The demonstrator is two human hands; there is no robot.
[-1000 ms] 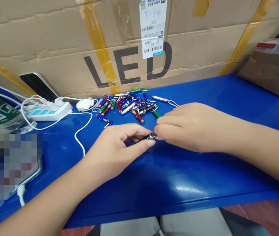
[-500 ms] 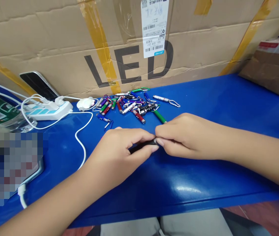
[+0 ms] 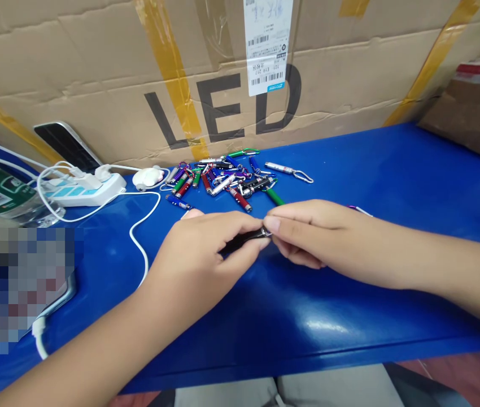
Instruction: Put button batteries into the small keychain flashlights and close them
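My left hand (image 3: 200, 254) is closed around a black mini flashlight (image 3: 236, 243), its thumb and forefinger lying along the barrel. My right hand (image 3: 308, 229) pinches the silver-coloured tip of that flashlight between thumb and fingers, and its fingertips hide most of the tip. Just beyond the hands lies a loose heap of similar flashlights with carabiner clips. Among them are a red flashlight (image 3: 240, 200), a green flashlight (image 3: 274, 196) partly behind my right hand, and a blue flashlight (image 3: 178, 202) by my left fingers. A silver flashlight (image 3: 280, 168) lies at the heap's right side.
Against the back of the blue table (image 3: 308, 328) stands a large cardboard box (image 3: 108, 68). A smaller box (image 3: 468, 116) is at the right. On the left are a power strip (image 3: 83, 192), white cables, a phone (image 3: 66, 144) and a bottle (image 3: 3, 192). Something thin (image 3: 362, 211) shows behind my right forearm.
My right hand has turned at the flashlight's tip: its thumb now lies on top and its fingers curl underneath. My left hand keeps its hold, slightly higher in view.
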